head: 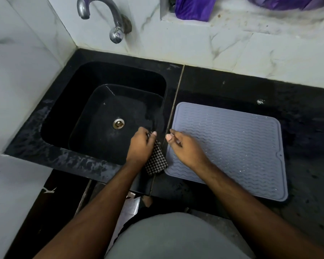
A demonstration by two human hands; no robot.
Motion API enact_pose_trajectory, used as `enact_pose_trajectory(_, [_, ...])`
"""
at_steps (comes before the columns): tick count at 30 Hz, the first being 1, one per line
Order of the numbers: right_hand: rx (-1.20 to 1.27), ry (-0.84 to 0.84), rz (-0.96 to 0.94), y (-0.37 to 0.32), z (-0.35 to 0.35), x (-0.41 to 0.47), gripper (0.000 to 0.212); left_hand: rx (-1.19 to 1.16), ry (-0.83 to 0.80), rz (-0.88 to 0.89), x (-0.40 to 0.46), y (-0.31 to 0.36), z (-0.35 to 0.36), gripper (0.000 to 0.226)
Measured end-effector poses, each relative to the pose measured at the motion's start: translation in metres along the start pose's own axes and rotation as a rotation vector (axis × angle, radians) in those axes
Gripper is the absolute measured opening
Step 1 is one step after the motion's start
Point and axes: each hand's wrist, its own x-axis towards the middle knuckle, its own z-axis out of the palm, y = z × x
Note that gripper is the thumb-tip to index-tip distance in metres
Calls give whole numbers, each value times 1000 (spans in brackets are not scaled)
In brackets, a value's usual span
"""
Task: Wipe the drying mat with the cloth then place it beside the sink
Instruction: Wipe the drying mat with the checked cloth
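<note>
The black sink (101, 101) fills ten o'clock of the view, its rim meeting the dark counter (297, 109). The grey drying mat (232, 146) lies flat at three o'clock, just beside the sink. The left hand (140, 146), near centre, grips the checked cloth (156, 159), which hangs over the strip between basin and mat. The right hand (185, 148) hovers over the mat's nine o'clock edge, fingers loosely curled, holding nothing. Droplets glint on the ridges; a loose grip could drop the cloth into the basin.
</note>
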Motion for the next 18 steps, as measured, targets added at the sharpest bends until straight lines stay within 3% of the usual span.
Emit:
enact_pose_trajectory(4, [198, -35, -7, -20, -5, -2, 48, -229, 99, 54, 12, 37, -11, 24])
enact_pose_trajectory(10, [264, 186, -12, -38, -28, -2, 42, -574, 45, 62, 29, 87, -16, 31])
enact_pose_trajectory(14, [675, 298, 188, -49, -53, 1, 24, -829, -31, 15, 40, 106, -11, 39])
enact_pose_trajectory(18, [1206, 353, 355, -59, -77, 6, 29, -804, -217, -157, 45, 117, 0, 56])
